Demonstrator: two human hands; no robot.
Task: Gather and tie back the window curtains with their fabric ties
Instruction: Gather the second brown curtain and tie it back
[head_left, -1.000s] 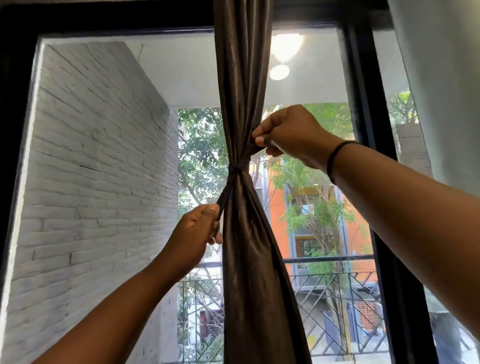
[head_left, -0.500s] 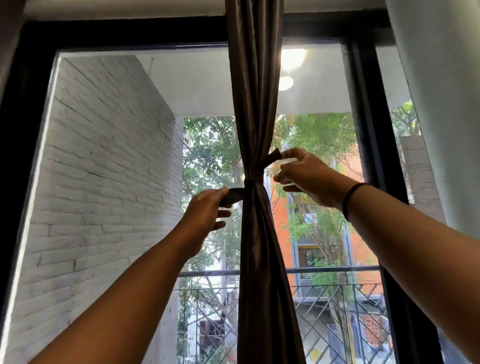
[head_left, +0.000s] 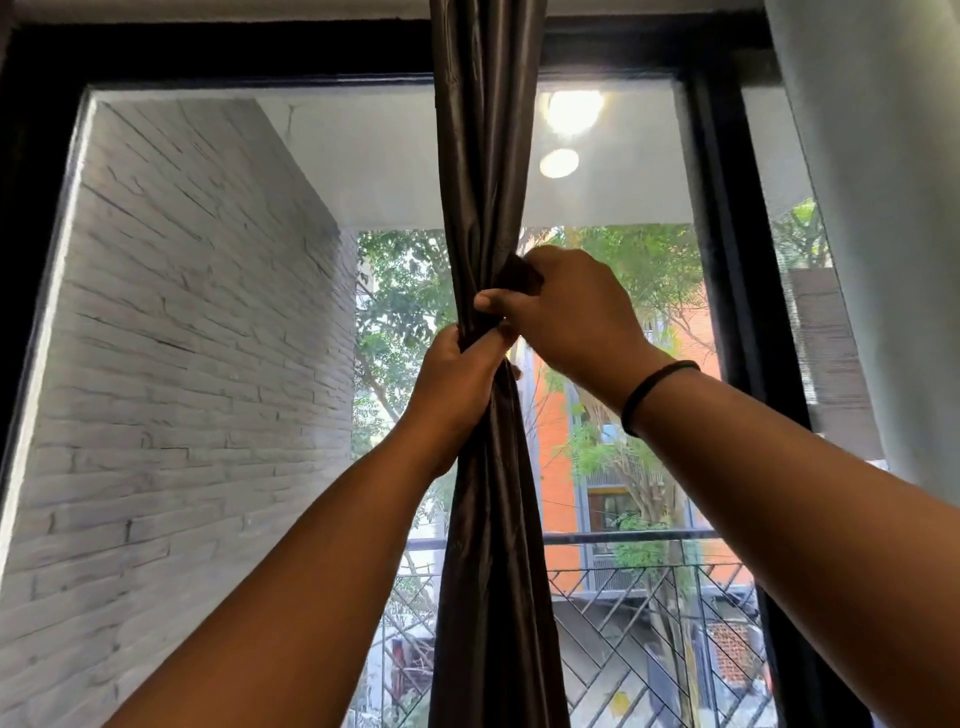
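Observation:
A dark brown curtain (head_left: 485, 156) hangs gathered into a narrow bundle at the middle of the window. It is cinched at its waist, where both my hands meet. My left hand (head_left: 457, 384) wraps around the bundle at the cinch from the left. Just above it, my right hand (head_left: 566, 312) pinches a dark end of the fabric tie (head_left: 517, 273) against the curtain. The knot itself is hidden under my fingers. A black band sits on my right wrist.
A black window frame (head_left: 737, 291) stands right of the curtain, with a pale curtain (head_left: 883, 208) at the far right edge. Through the glass I see a white brick wall (head_left: 197, 338), a balcony railing (head_left: 639, 540), trees and an orange building.
Both hands have come in from pulling the tie ends apart and now meet at the curtain's waist. The left hand went from pinching a tie end to wrapping the bundle.

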